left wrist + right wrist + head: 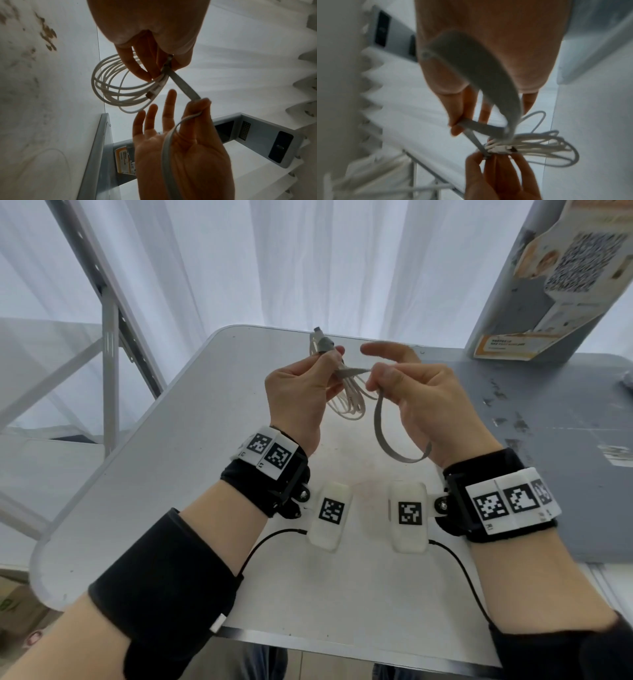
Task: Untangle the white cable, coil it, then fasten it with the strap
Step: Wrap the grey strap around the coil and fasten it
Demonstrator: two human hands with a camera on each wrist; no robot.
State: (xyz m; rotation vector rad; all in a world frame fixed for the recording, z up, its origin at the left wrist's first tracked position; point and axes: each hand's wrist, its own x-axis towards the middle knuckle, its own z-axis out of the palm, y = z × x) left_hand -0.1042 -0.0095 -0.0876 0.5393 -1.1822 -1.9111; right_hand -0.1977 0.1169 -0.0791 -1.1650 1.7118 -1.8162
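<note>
White curtains back a grey table (191,440), above which both hands work. Left hand (301,395) pinches the gathered side of the coiled white cable (346,402); its loops hang below those fingers. Right hand (421,402) pinches the grey strap (387,440) between thumb and forefinger, other fingers spread. Strap runs taut from right fingertips across to the left-hand pinch, so wrapping likely falls to the right hand.
</note>
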